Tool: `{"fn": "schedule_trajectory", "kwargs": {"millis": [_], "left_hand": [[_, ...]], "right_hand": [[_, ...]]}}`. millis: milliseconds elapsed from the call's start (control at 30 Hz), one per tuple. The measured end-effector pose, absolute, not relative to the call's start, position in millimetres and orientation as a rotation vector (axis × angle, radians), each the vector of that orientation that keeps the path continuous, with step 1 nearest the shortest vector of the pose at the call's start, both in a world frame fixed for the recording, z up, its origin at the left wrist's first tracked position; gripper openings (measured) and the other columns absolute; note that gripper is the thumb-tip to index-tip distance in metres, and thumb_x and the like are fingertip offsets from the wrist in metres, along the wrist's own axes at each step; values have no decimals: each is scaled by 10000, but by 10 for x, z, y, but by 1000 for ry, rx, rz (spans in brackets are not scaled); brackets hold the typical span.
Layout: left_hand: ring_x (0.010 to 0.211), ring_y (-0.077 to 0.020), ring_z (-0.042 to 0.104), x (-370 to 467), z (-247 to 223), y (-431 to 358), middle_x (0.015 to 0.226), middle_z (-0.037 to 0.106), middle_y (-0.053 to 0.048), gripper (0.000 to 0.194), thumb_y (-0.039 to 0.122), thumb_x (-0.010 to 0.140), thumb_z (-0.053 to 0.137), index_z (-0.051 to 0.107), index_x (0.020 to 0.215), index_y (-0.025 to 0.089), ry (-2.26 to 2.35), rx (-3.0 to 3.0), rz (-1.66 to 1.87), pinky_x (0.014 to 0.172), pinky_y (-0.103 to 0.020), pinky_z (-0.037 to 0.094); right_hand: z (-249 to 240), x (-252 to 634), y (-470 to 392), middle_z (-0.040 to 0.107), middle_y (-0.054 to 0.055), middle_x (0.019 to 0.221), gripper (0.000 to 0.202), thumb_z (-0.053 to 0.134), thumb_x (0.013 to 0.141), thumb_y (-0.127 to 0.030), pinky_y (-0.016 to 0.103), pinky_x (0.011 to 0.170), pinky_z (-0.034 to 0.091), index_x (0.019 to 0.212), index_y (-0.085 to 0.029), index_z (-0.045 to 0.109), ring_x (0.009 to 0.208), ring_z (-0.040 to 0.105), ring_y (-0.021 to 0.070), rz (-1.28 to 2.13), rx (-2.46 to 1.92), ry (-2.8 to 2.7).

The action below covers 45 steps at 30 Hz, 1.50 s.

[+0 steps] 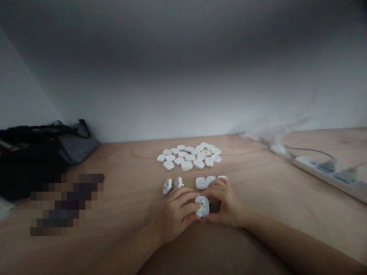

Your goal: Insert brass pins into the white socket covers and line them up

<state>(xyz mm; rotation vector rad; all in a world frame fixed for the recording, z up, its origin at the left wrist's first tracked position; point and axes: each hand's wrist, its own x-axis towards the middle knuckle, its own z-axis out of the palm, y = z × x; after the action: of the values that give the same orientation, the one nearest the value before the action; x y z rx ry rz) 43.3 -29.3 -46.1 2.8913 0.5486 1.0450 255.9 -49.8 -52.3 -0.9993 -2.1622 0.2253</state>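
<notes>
A white plug piece (203,206) stands upright near the table's front edge, its face with small holes turned toward me. My left hand (179,212) grips its left side with fingertips and thumb. On its right side, my right hand (225,204) is curled, thumb low by the piece and fingers reaching over beside a row of white pieces (201,183). What the right fingers touch at the back is partly hidden. Two more white plug pieces (167,186) stand on edge just beyond my left hand, one showing a brass-coloured pin.
Several white plug covers (187,165) lie grouped farther back on the wooden table (129,168). A black bag (28,160) and a blurred patch are at left. A power strip (329,173) with cables and clear plastic (275,139) lie at right.
</notes>
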Motion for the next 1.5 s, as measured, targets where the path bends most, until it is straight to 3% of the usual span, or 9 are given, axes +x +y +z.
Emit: {"fn": "schedule_trajectory", "kwargs": {"millis": [167,300,400,500,833,1033,1167,1367,1500], "left_hand": [[1109,-260,480,429,-474,-294,1122,618,-85,164,295,890,524,661,931,215,548,2974,1069,899,-443,447],[1109,-262,472,385,-408,-297,1148,589,-93,261,393,851,569,629,1035,218,562,2977,1086,925,-435,427],[955,-233,541,311,-328,-280,976,621,-83,295,432,797,628,641,963,188,653,2930,1009,859,-383,456],[806,-182,556,237,-291,-259,830,608,-48,137,321,829,613,658,835,192,639,2897,919,778,-326,460],[658,-148,593,211,-342,-262,718,628,-15,88,264,775,667,664,781,177,847,2720,616,588,-232,459],[654,-136,596,213,-370,-236,696,626,2,144,225,849,576,622,721,177,832,2703,727,586,-219,457],[649,-127,592,196,-354,-232,712,618,-2,160,231,899,496,585,778,176,818,2703,968,593,-215,469],[780,-137,645,361,-390,-313,834,668,-33,79,139,872,544,614,865,173,689,2573,1273,726,-234,523],[770,-136,657,490,-430,-368,832,681,-36,82,109,837,593,627,880,171,668,2501,1405,724,-229,534]], "right_hand": [[-510,2551,-506,662,27,846,439,737,606,-492,408,851,317,956,-244,642,843,560,226,238,-990,-2148],[-513,2568,-507,648,28,851,492,743,584,-526,422,881,296,977,-249,641,855,558,229,251,-987,-2174],[-509,2586,-503,651,32,876,519,742,575,-543,434,902,274,992,-253,639,876,561,236,221,-997,-2208],[-513,2602,-490,664,29,882,492,741,578,-527,434,903,268,971,-250,637,897,564,240,189,-1031,-2208],[-517,2603,-492,675,38,907,483,750,588,-474,428,900,266,997,-251,624,926,556,250,196,-1039,-2172],[-509,2586,-488,669,29,877,469,747,585,-468,436,902,263,982,-248,628,900,564,245,202,-1064,-2194],[-508,2586,-487,669,34,915,486,745,592,-469,438,914,254,1009,-253,621,915,559,247,228,-1056,-2201],[-512,2563,-483,660,37,889,474,734,606,-491,435,904,254,998,-248,629,894,554,243,232,-1004,-2193],[-519,2542,-492,656,31,853,471,736,605,-480,439,903,252,998,-245,627,859,557,233,211,-965,-2181]]}}
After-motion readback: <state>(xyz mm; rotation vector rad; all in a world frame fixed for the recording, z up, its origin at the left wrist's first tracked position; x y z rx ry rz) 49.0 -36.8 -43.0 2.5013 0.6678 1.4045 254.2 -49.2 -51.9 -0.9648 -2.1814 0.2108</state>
